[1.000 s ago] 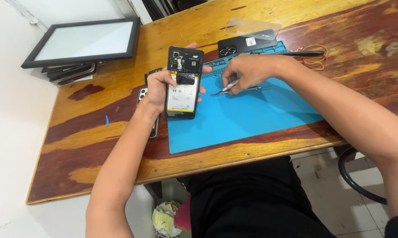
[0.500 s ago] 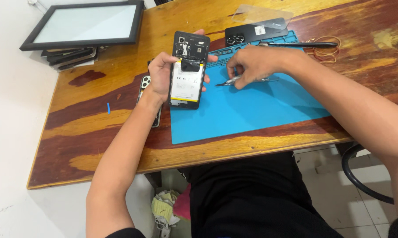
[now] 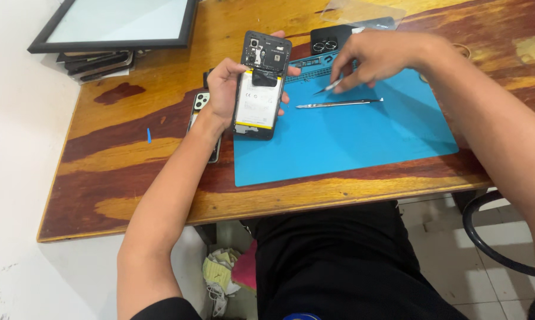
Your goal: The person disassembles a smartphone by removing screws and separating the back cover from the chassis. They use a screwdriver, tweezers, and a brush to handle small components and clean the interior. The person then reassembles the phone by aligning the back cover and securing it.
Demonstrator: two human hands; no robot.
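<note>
Wooden table carried a blue mat; left hand gripped the opened phone upright for access, right hand pinched a thin tool

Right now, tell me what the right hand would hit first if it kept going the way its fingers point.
Likely the opened phone in the left hand: the right hand points left at it, though depth is unclear.

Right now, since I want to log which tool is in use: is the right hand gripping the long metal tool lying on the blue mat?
No. The long metal tool lies free on the blue mat, below the right hand.
</note>
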